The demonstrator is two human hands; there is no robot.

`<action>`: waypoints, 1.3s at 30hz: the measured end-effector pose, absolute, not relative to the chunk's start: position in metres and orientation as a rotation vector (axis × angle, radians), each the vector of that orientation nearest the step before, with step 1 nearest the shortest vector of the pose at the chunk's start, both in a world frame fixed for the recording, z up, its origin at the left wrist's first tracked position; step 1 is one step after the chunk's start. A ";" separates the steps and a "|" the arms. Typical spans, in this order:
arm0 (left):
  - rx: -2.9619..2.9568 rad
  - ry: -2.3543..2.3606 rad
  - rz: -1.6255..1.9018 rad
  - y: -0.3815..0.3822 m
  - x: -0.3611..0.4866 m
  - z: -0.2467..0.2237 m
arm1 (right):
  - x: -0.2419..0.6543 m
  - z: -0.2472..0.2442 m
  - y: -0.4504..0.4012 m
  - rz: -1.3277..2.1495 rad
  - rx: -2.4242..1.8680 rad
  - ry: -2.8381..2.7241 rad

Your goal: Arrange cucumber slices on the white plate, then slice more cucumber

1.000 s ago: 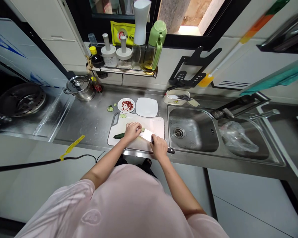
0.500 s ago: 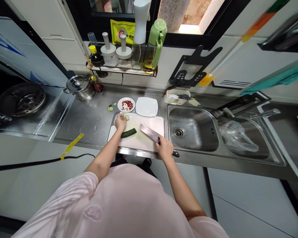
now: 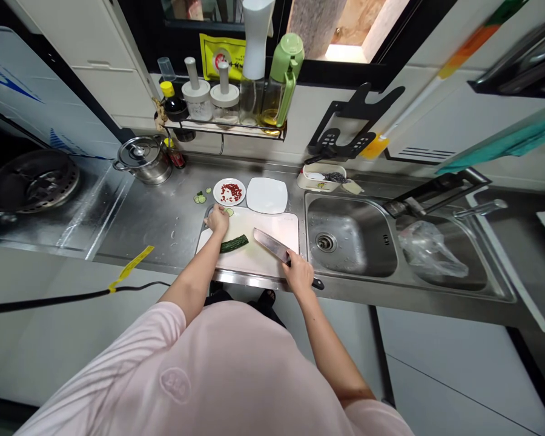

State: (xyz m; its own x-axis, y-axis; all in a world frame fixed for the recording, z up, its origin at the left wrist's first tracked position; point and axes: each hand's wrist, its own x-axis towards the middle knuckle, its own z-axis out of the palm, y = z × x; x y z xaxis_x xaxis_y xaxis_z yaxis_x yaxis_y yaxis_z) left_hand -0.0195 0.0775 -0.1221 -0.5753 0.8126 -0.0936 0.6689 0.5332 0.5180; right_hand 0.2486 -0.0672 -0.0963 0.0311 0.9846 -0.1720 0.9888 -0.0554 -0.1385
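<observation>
My right hand (image 3: 299,270) is closed round the handle of a kitchen knife (image 3: 270,244). Its broad blade lies low over the right half of a white cutting board (image 3: 279,227), pointing up and left. A dark green piece of cucumber (image 3: 234,243) rests on the board, between the blade and my left forearm. At the board's upper left corner is my left hand (image 3: 218,221), its fingers curled in. What they hold, if anything, is too small to make out. A pale cucumber slice (image 3: 229,212) lies beside those fingers.
Behind the board stand a plate of chopped red pieces (image 3: 229,201) and a white square plate (image 3: 267,195). Cucumber scraps (image 3: 200,198) lie on the steel counter (image 3: 138,224). A sink (image 3: 352,242) is to the right, a lidded pot (image 3: 146,160) to the left.
My left hand has shifted slightly up and left, and one of the two slices near it no longer shows. The knife and cucumber piece look unmoved; the view has drifted a little.
</observation>
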 end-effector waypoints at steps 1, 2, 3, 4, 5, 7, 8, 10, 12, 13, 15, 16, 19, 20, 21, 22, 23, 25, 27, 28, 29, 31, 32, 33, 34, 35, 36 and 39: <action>1.244 2.459 0.610 0.078 -0.020 -0.121 | 0.249 -0.096 -0.068 -0.352 2.241 2.151; 1.265 2.466 0.595 0.078 -0.020 -0.120 | 0.249 -0.097 -0.068 -0.359 2.238 2.158; 1.290 2.469 0.580 0.078 -0.020 -0.120 | 0.250 -0.097 -0.068 -0.364 2.237 2.163; 1.319 2.467 0.566 0.077 -0.020 -0.119 | 0.250 -0.097 -0.069 -0.365 2.237 2.167; 1.352 2.461 0.552 0.077 -0.020 -0.118 | 0.251 -0.097 -0.069 -0.364 2.240 2.168; 1.426 2.445 0.518 0.075 -0.021 -0.118 | 0.251 -0.097 -0.069 -0.368 2.242 2.168; 1.461 2.440 0.495 0.074 -0.021 -0.118 | 0.252 -0.097 -0.069 -0.372 2.243 2.167; 1.524 2.435 0.453 0.071 -0.020 -0.118 | 0.252 -0.098 -0.068 -0.381 2.245 2.167; 1.573 2.425 0.425 0.069 -0.020 -0.120 | 0.252 -0.099 -0.068 -0.389 2.254 2.171; 1.592 2.419 0.417 0.068 -0.021 -0.121 | 0.252 -0.099 -0.068 -0.392 2.261 2.171; 1.626 2.405 0.409 0.067 -0.021 -0.123 | 0.251 -0.100 -0.067 -0.401 2.271 2.171; 1.641 2.398 0.411 0.066 -0.022 -0.123 | 0.251 -0.100 -0.067 -0.406 2.273 2.168; 1.670 2.387 0.421 0.066 -0.022 -0.124 | 0.249 -0.099 -0.066 -0.426 2.269 2.158; 1.671 2.388 0.420 0.067 -0.023 -0.124 | 0.249 -0.098 -0.066 -0.430 2.266 2.153; 1.669 2.390 0.415 0.067 -0.023 -0.124 | 0.248 -0.096 -0.066 -0.433 2.263 2.147; 1.664 2.392 0.408 0.067 -0.022 -0.123 | 0.248 -0.095 -0.066 -0.434 2.261 2.141; 1.658 2.393 0.402 0.068 -0.022 -0.122 | 0.248 -0.095 -0.065 -0.434 2.259 2.134; 1.645 2.393 0.396 0.068 -0.022 -0.119 | 0.248 -0.093 -0.065 -0.436 2.260 2.128; 1.633 2.393 0.403 0.067 -0.022 -0.117 | 0.248 -0.093 -0.064 -0.437 2.266 2.131; 1.629 2.392 0.413 0.066 -0.022 -0.115 | 0.247 -0.093 -0.064 -0.434 2.271 2.133; 1.628 2.389 0.428 0.064 -0.022 -0.114 | 0.247 -0.094 -0.063 -0.430 2.276 2.133; 1.626 2.381 0.469 0.060 -0.022 -0.112 | 0.247 -0.094 -0.062 -0.419 2.283 2.136; 1.625 2.376 0.491 0.058 -0.022 -0.111 | 0.246 -0.094 -0.062 -0.416 2.285 2.139; 1.624 2.370 0.512 0.055 -0.023 -0.110 | 0.246 -0.094 -0.061 -0.416 2.285 2.143; 1.626 2.361 0.532 0.052 -0.023 -0.109 | 0.245 -0.093 -0.061 -0.418 2.286 2.148; 1.631 2.350 0.549 0.049 -0.023 -0.108 | 0.245 -0.093 -0.061 -0.421 2.288 2.152; 1.641 2.337 0.564 0.046 -0.023 -0.107 | 0.244 -0.092 -0.061 -0.423 2.293 2.155; 1.680 2.292 0.600 0.035 -0.021 -0.105 | 0.242 -0.091 -0.061 -0.435 2.313 2.156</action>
State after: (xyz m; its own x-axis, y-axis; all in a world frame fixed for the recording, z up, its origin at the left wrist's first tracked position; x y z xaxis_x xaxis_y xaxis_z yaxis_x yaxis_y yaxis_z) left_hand -0.0215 0.0348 -0.1046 -0.3124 0.9486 0.0501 0.8517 0.2563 0.4571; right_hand 0.2415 -0.0609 -0.0906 0.0507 0.9853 -0.1634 0.9716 -0.0866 -0.2203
